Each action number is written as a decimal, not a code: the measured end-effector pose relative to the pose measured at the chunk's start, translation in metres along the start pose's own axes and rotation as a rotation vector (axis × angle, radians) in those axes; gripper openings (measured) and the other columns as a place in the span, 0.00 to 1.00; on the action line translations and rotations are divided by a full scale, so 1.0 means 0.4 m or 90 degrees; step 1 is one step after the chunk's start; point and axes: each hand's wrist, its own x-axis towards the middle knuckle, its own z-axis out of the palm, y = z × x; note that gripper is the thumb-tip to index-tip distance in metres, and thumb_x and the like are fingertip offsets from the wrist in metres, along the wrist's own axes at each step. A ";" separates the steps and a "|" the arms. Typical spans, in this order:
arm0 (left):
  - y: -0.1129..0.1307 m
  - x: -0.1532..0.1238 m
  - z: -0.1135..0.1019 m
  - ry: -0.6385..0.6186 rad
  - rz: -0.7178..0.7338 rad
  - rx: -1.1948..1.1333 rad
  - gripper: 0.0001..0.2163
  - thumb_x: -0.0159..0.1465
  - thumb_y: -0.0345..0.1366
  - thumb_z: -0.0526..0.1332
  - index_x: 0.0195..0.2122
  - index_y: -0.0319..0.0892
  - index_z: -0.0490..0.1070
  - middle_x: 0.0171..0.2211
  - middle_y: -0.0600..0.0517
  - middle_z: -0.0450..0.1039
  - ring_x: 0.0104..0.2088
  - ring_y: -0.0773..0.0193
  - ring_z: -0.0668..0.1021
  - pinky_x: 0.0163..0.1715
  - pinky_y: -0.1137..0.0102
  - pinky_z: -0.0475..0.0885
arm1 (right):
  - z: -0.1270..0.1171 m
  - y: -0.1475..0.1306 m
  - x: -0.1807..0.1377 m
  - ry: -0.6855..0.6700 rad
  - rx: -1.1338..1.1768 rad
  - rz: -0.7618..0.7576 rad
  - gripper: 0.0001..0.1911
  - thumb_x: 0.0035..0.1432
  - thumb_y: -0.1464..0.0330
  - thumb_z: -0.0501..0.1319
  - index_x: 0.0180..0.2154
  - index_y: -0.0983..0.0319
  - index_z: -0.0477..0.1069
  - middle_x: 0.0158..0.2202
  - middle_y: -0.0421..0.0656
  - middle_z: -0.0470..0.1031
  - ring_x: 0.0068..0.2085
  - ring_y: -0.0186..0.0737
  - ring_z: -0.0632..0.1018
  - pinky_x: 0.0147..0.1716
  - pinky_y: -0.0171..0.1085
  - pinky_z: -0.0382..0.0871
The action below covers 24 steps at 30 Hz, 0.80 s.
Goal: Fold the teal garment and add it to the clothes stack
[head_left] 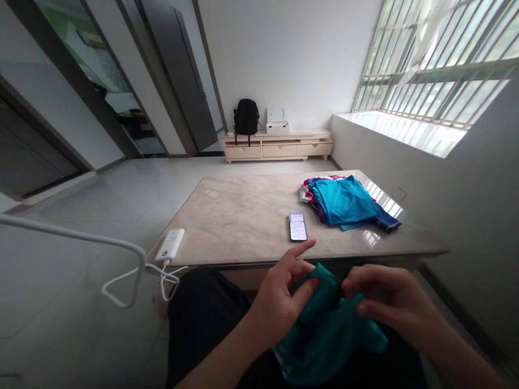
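A teal cloth garment [324,346] lies bunched over my lap, its exact kind hard to make out. My left hand [284,289] pinches a raised fold of it between thumb and bent fingers, while the index finger points out toward the table. On the other side, my right hand [383,297] has its thumb and curled fingers at the garment's upper right edge. Beyond the hands, a stack of clothes [344,200] rests on the table, with a bright blue piece on top and purple, red and white ones beneath.
A lit phone [298,227] lies on the marble-topped table [235,216]. At the left corner sits a white power bank [170,246] with a white cable [130,246] looping across the left foreground. A black backpack [246,116] and white box [277,120] stand on the low cabinet [279,149].
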 end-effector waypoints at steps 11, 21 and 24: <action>-0.024 -0.019 0.003 -0.003 0.155 0.227 0.32 0.70 0.26 0.60 0.71 0.60 0.57 0.44 0.58 0.83 0.44 0.68 0.83 0.48 0.75 0.74 | 0.054 0.026 0.058 -0.010 -0.020 -0.068 0.04 0.54 0.68 0.75 0.34 0.55 0.84 0.51 0.43 0.75 0.52 0.43 0.77 0.50 0.36 0.73; -0.027 -0.015 -0.002 -0.064 0.216 0.346 0.34 0.71 0.25 0.56 0.74 0.60 0.49 0.50 0.55 0.82 0.49 0.63 0.83 0.50 0.72 0.74 | 0.049 0.048 0.057 0.014 0.029 0.027 0.20 0.52 0.66 0.77 0.47 0.52 0.81 0.43 0.40 0.82 0.44 0.40 0.80 0.45 0.36 0.74; -0.028 -0.014 -0.004 -0.072 0.182 0.340 0.33 0.71 0.26 0.57 0.74 0.59 0.50 0.51 0.54 0.82 0.49 0.62 0.83 0.51 0.71 0.74 | 0.043 0.043 0.058 -0.024 -0.037 0.014 0.13 0.56 0.64 0.75 0.44 0.55 0.81 0.41 0.41 0.81 0.44 0.41 0.79 0.45 0.37 0.73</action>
